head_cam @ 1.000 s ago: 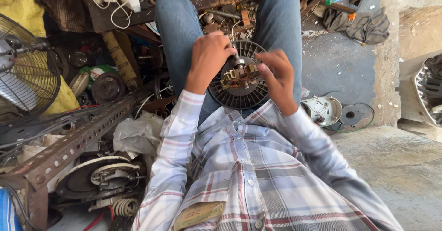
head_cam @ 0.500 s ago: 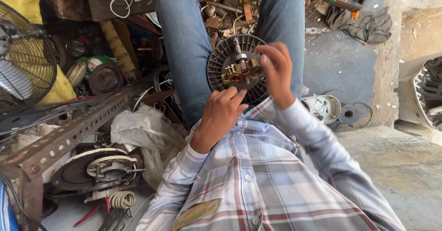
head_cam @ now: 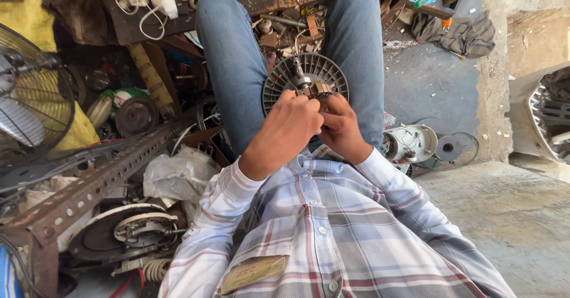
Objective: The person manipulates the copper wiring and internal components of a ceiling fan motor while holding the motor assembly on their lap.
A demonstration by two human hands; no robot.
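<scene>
Grey concrete floor [head_cam: 439, 90] under me, white motor housing [head_cam: 409, 143] sitting on it, wire coil [head_cam: 454, 149] just right of that housing, dark rag [head_cam: 460, 34] well beyond it, raised slab [head_cam: 510, 215] nearer me

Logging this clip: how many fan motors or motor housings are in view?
3: one round ribbed motor on the lap under both hands, one white motor on the floor right, one motor lower left. More may hide in clutter.

Left hand [head_cam: 289, 129], right hand [head_cam: 338, 126] together, curled.
</scene>
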